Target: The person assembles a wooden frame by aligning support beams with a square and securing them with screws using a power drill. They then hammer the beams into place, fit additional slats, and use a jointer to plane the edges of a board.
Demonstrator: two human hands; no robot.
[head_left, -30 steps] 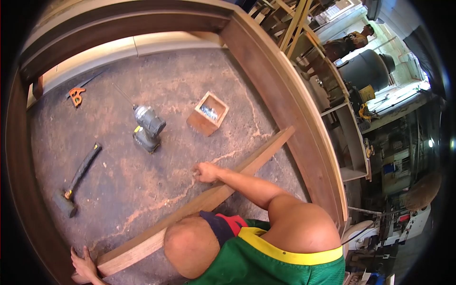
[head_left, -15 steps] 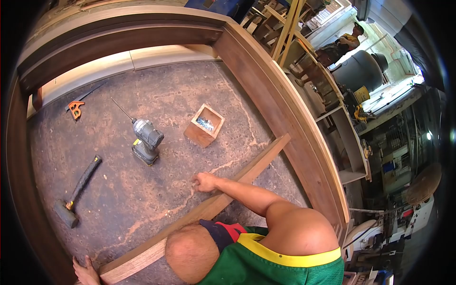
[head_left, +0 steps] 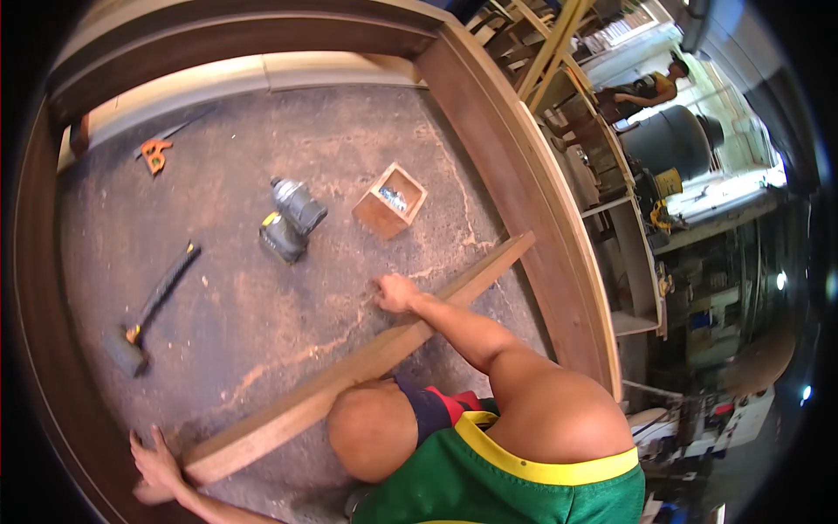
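A long wooden beam (head_left: pixel 323 393) lies slanted across the inside of a large brown wooden frame (head_left: pixel 515 166). At the beam's near-left end is my left hand (head_left: pixel 157 467), fingers spread beside the frame's side. My right arm reaches over the beam, and my right hand (head_left: pixel 397 293) is curled closed just past it, low over the floor; whatever it may hold is hidden. My bent knee (head_left: pixel 375 432) is close to the beam. Beyond my right hand stand a small wooden box (head_left: pixel 381 216) with small metal pieces inside and a cordless power drill (head_left: pixel 297 210).
A hammer (head_left: pixel 131 349) with a black handle lies at left. Farther back is an orange-headed tool (head_left: pixel 154 155) with a thin blade, resembling a combination square. The floor (head_left: pixel 253 131) is dusty. Outside the frame, another person (head_left: pixel 655 87) is near a large dark drum (head_left: pixel 663 140).
The view has shifted, so the floor items appear higher. More of my left forearm shows, and its fingers are spread wider. The drill's long thin bit no longer shows in the blurred view.
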